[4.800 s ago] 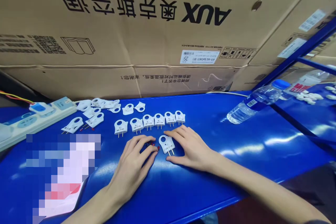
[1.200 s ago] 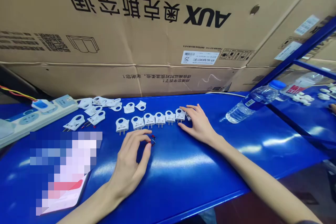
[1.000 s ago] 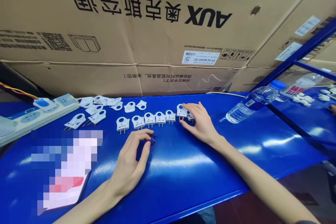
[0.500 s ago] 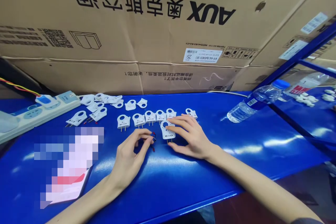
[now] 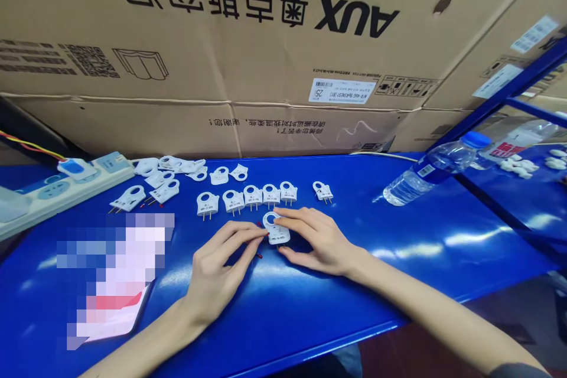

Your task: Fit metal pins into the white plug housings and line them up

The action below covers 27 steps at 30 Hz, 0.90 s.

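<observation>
The right hand (image 5: 323,242) pinches a white plug (image 5: 275,229) just in front of the row of plugs (image 5: 245,199). The plug's ring end points at the row. The left hand (image 5: 217,271) touches the plug's left side, fingertips closed on a tiny red part (image 5: 259,225).

— What did the things rest on?

— A glossy blue bench (image 5: 310,313). A row of white plugs (image 5: 245,199) lay across its middle, one more plug (image 5: 323,190) just to the right.

— And at the far edge?

— A loose heap of plugs (image 5: 177,166), a power strip (image 5: 53,189) on the left, a water bottle (image 5: 436,166) on its side at right, cardboard boxes (image 5: 221,124) behind.
</observation>
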Each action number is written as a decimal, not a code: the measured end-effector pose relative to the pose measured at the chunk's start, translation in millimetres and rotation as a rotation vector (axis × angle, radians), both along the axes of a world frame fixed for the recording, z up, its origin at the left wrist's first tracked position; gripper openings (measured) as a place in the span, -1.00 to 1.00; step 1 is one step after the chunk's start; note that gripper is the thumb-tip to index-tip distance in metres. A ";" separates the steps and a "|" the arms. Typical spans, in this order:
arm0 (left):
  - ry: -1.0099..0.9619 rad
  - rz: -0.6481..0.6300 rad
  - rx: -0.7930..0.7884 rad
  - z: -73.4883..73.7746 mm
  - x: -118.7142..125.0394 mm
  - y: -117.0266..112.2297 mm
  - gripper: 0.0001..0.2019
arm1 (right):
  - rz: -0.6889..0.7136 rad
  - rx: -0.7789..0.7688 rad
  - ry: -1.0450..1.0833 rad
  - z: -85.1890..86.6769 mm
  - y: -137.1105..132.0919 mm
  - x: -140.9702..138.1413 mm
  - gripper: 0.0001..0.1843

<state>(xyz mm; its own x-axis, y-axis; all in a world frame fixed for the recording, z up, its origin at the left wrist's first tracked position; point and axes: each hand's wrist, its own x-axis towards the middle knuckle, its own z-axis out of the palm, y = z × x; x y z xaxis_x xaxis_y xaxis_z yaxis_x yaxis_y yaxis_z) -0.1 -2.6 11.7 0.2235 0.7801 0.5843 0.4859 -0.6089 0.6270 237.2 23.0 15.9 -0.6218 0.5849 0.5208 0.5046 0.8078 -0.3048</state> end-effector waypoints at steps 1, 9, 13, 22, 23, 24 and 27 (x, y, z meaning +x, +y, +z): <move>0.003 0.003 0.008 1.1 0.5 -0.4 -0.86 | 0.009 -0.007 0.005 -0.1 -1.1 -1.3 -0.51; -0.016 0.015 -0.013 0.6 0.8 -1.9 -0.92 | 0.054 0.014 0.062 -0.5 -3.9 -6.0 -0.67; -0.021 0.015 0.016 -1.1 -0.6 -1.9 -0.92 | 0.067 0.020 0.079 -0.2 -3.1 -6.3 -0.72; 0.020 -0.040 0.086 4.6 0.4 -0.9 -0.85 | 0.089 0.087 0.124 -2.6 -2.9 -8.0 -0.73; 0.031 -0.034 0.093 5.4 0.3 -0.7 -0.85 | 0.087 0.099 0.134 -3.2 -2.6 -8.1 -0.72; 0.042 -0.026 0.096 6.1 0.2 -0.6 -0.84 | 0.082 0.110 0.144 -3.8 -2.2 -8.2 -0.72; 0.074 -0.015 0.103 6.3 -0.1 -0.6 -0.80 | 0.067 0.125 0.168 -4.9 -1.3 -8.4 -0.70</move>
